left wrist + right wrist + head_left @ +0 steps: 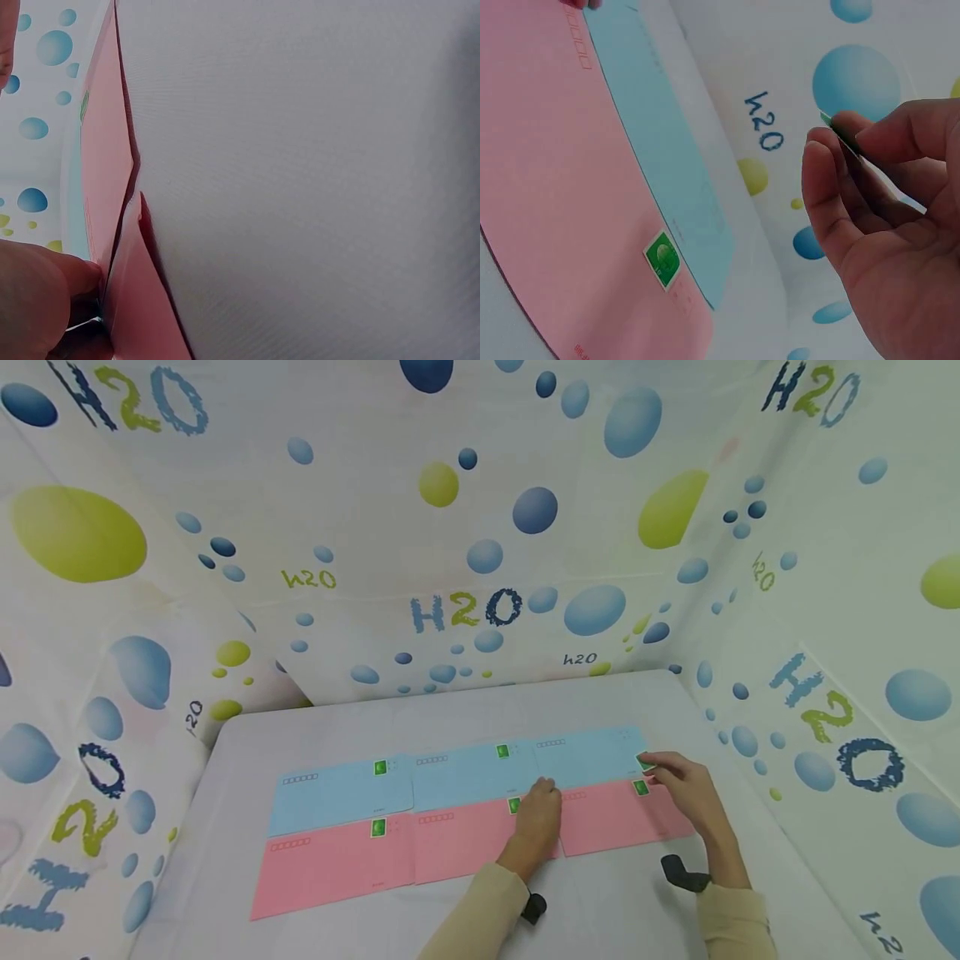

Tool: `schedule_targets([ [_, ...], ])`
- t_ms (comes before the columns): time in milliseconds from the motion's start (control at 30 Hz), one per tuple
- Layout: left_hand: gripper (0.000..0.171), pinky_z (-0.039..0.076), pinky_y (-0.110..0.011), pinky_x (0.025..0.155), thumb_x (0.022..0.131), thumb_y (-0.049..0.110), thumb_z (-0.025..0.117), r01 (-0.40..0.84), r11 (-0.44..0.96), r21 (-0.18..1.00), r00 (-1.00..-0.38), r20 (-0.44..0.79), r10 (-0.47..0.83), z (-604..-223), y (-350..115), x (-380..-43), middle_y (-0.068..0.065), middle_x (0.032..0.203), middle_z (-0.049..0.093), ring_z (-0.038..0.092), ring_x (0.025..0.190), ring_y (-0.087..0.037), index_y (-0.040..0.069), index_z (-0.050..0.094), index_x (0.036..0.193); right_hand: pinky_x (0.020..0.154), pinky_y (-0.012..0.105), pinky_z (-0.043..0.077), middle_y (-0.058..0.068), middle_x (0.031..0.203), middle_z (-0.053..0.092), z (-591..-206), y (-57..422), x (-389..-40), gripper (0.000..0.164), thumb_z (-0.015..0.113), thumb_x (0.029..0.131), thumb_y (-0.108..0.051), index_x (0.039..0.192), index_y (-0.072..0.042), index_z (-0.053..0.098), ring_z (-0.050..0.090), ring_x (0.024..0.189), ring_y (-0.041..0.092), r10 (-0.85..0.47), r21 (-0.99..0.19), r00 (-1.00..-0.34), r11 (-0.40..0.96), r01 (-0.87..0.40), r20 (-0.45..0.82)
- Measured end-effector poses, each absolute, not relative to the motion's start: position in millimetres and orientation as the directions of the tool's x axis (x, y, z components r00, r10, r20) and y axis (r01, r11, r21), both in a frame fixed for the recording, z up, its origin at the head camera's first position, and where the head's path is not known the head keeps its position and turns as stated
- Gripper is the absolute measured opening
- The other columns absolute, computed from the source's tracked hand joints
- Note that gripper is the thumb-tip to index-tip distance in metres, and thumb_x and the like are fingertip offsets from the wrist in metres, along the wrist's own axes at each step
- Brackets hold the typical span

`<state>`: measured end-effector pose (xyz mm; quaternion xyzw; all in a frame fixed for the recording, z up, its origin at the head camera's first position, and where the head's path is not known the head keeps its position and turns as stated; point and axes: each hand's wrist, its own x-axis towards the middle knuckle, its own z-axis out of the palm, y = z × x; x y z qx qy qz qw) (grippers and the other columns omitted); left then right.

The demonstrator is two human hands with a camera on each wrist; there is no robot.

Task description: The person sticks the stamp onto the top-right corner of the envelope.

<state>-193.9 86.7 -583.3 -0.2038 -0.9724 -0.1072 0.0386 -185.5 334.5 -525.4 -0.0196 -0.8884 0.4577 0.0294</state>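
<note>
My right hand [682,785] pinches a small green stamp [645,763] between thumb and fingertips, over the right end of the right blue envelope [585,762]. In the right wrist view the stamp [826,118] shows nearly edge-on. Just below lies the right pink envelope [615,822], with a green stamp with a white border [662,259] near its upper right corner. My left hand [534,827] rests with bent fingers where the middle and right envelopes meet. Its fingertips are at the pink envelopes' edges in the left wrist view; whether they pinch anything I cannot tell.
On the white table [600,902], blue envelopes form the back row and pink ones the front row. Green stamps mark the left blue [380,767], middle blue [502,751], left pink [378,827] and middle pink [514,805] envelopes. Patterned sheets [360,527] enclose the table.
</note>
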Motion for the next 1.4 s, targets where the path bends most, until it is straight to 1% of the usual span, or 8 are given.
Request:
schedule_targets([
  [200, 0.025, 0.049, -0.027, 0.098, 0.086, 0.008, 0.066, 0.407, 0.894, 0.186, -0.913, 0.109, 0.393, -581.8, 86.0, -193.3, -0.004, 0.122, 0.062, 0.056, 0.122, -0.017, 0.006, 0.068, 0.110, 0.079, 0.028, 0.057, 0.016, 0.112, 0.064, -530.2, 331.7, -191.4, 0.032, 0.052, 0.096, -0.025, 0.122, -0.006, 0.056, 0.066, 0.092, 0.026, 0.081, -0.834, -0.996, 0.551, 0.008, 0.045],
  [400, 0.025, 0.050, -0.028, 0.095, 0.086, 0.006, 0.065, 0.379, 0.900, 0.217, -0.926, 0.090, 0.368, -583.7, 88.1, -194.2, -0.004, 0.124, 0.061, 0.055, 0.123, -0.017, 0.005, 0.067, 0.111, 0.073, 0.019, 0.056, 0.024, 0.110, 0.060, -527.1, 328.4, -193.8, 0.044, 0.056, 0.094, -0.017, 0.133, -0.001, 0.042, 0.068, 0.086, 0.015, 0.078, -0.878, -0.994, 0.478, -0.026, 0.072],
  [600, 0.027, 0.049, -0.029, 0.097, 0.086, 0.005, 0.064, 0.364, 0.903, 0.229, -0.931, 0.076, 0.356, -582.2, 88.1, -195.2, -0.004, 0.127, 0.060, 0.054, 0.124, -0.017, 0.005, 0.066, 0.114, 0.072, 0.021, 0.055, 0.017, 0.108, 0.061, -527.8, 328.7, -204.3, 0.035, 0.057, 0.094, -0.024, 0.122, -0.003, 0.055, 0.060, 0.083, 0.001, 0.138, -0.839, -0.989, 0.544, 0.030, 0.054],
  [767, 0.027, 0.050, -0.027, 0.095, 0.085, 0.007, 0.066, 0.373, 0.903, 0.213, -0.928, 0.086, 0.363, -582.3, 87.5, -194.4, -0.003, 0.125, 0.060, 0.055, 0.123, -0.017, 0.005, 0.067, 0.112, 0.074, 0.024, 0.055, 0.014, 0.109, 0.064, -531.0, 334.2, -219.4, 0.029, 0.052, 0.096, -0.025, 0.117, -0.007, 0.061, 0.061, 0.087, 0.014, 0.121, -0.804, -0.992, 0.593, 0.038, 0.042],
  [933, 0.025, 0.052, -0.025, 0.092, 0.084, 0.007, 0.067, 0.383, 0.903, 0.196, -0.923, 0.112, 0.367, -585.8, 87.8, -194.1, -0.002, 0.122, 0.061, 0.057, 0.121, -0.016, 0.006, 0.068, 0.109, 0.073, 0.029, 0.057, 0.021, 0.107, 0.064, -534.4, 339.2, -242.7, 0.028, 0.050, 0.096, -0.015, 0.119, -0.002, 0.059, 0.065, 0.091, 0.033, 0.068, -0.775, -0.998, 0.630, 0.041, 0.003],
  [1133, 0.027, 0.051, -0.025, 0.094, 0.084, 0.006, 0.068, 0.383, 0.900, 0.208, -0.924, 0.091, 0.372, -586.7, 88.8, -195.4, -0.002, 0.123, 0.061, 0.055, 0.122, -0.016, 0.006, 0.068, 0.110, 0.068, 0.031, 0.052, 0.020, 0.100, 0.064, -537.9, 340.1, -273.6, 0.024, 0.054, 0.091, -0.010, 0.111, 0.002, 0.057, 0.063, 0.086, 0.031, 0.078, -0.667, -0.997, 0.741, 0.074, -0.023],
  [1300, 0.028, 0.050, -0.025, 0.095, 0.083, 0.008, 0.069, 0.371, 0.908, 0.196, -0.929, 0.074, 0.364, -586.0, 89.2, -195.0, -0.002, 0.123, 0.061, 0.055, 0.122, -0.015, 0.007, 0.067, 0.112, 0.079, 0.045, 0.050, 0.022, 0.105, 0.064, -537.4, 338.3, -292.9, 0.021, 0.055, 0.091, -0.010, 0.106, 0.002, 0.064, 0.059, 0.096, 0.034, 0.023, -0.595, -0.998, 0.802, 0.050, -0.052],
  [1400, 0.028, 0.051, -0.025, 0.093, 0.083, 0.007, 0.069, 0.371, 0.908, 0.193, -0.929, 0.082, 0.362, -585.3, 88.9, -194.2, -0.001, 0.123, 0.061, 0.056, 0.121, -0.015, 0.007, 0.068, 0.111, 0.084, 0.047, 0.049, 0.022, 0.109, 0.064, -540.1, 338.4, -302.1, 0.021, 0.054, 0.092, -0.010, 0.106, 0.001, 0.065, 0.058, 0.100, 0.034, -0.003, -0.580, -0.995, 0.813, 0.057, -0.101],
])
